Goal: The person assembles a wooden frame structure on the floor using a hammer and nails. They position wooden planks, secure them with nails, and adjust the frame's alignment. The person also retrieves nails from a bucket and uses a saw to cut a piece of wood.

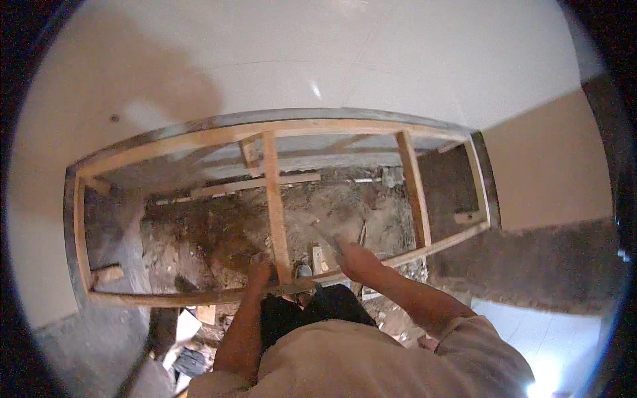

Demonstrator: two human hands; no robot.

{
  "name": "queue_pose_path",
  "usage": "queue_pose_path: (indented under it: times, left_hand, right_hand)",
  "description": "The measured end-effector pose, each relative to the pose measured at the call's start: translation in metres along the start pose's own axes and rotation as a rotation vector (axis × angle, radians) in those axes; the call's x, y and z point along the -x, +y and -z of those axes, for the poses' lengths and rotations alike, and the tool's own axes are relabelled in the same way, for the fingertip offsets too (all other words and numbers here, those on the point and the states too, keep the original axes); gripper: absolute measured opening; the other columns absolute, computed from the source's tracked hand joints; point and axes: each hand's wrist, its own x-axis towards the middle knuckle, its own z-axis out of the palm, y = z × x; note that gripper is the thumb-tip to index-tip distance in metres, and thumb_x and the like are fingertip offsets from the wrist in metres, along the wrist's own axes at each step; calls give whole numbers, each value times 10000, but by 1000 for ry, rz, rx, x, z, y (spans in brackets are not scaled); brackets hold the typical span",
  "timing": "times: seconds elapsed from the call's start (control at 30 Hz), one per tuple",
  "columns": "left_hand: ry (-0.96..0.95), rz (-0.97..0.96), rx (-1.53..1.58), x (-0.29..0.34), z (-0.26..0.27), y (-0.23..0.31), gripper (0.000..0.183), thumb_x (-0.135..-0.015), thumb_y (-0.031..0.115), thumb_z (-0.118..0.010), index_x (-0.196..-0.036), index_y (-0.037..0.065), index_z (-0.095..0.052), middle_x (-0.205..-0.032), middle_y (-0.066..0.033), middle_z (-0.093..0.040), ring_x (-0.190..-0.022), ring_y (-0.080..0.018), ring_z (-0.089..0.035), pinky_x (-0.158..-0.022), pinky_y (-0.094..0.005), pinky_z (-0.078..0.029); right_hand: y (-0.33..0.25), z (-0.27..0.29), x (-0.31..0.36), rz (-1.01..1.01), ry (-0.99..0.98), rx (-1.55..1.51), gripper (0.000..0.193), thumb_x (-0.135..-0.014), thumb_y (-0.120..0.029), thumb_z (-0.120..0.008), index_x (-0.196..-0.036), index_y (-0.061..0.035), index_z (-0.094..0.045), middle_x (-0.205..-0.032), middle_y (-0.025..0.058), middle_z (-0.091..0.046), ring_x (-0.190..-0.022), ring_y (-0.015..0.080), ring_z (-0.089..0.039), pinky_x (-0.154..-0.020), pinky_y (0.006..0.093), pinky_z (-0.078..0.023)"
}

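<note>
1. Right hand (360, 263) was wrapped round one end of a slim, long tool (326, 237); exact type unclear.
2. Tool lay right of the middle stud (273, 192), long axis slanting up-left from the fist toward it.
3. Left hand (262, 270) was nearer the stud, by its foot; blurred, couldn't tell finger opening or grip.
</note>
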Motion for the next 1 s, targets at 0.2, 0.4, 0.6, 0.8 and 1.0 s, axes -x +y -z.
queue_pose_path:
  times: [0.2, 0.4, 0.6, 0.8, 1.0]
  left_hand:
    - [-13, -64, -159, 7, -83, 116, 536, -898, 371, -629, -1280, 1, -568, -1077, -284, -674, -986, -446, -672, -866, -557, -534]
    - [100, 503, 383, 24, -9, 238, 550, -955, 441, -589, -1248, -24, -566, -1077, -284, -685, -970, -467, -681, -861, -553, -553]
    - [131, 478, 211, 20, -28, 218, 527, -971, 449, -596, -1076, -67, -588, -999, -281, -697, -938, -447, -701, -819, -530, -574]
    - [190, 432, 191, 34, 10, 259, 454, -978, 381, -595, -1020, -70, -626, -962, -268, -704, -893, -403, -724, -717, -523, -597]
    - [247, 251, 40, 33, -8, 246, 473, -976, 397, -574, -1017, -73, -622, -929, -252, -712, -882, -403, -729, -706, -525, -595]
  right_hand:
    - [1, 28, -62, 70, -55, 482, 494, -1009, -300, -544, -1378, 11, -437, -1074, 294, -654, -1021, 483, -647, -849, 564, -541]
    - [-10, 63, -151, 338, -12, 1026, 453, -1010, -295, -566, -1329, 10, -461, -987, 234, -668, -888, 400, -701, -711, 496, -589]
    - [-65, 83, -218, 691, 28, 1378, 318, -1010, -269, -573, -1158, 7, -519, -815, 156, -639, -703, 315, -709, -567, 412, -586]
    - [-79, 101, -256, 770, 39, 1626, 307, -1007, -286, -571, -1098, 7, -586, -784, 127, -665, -605, 263, -696, -517, 391, -574]
    - [-110, 95, -281, 646, -91, 1614, 210, -988, -189, -529, -1021, 9, -592, -794, 182, -680, -668, 303, -716, -564, 425, -589]
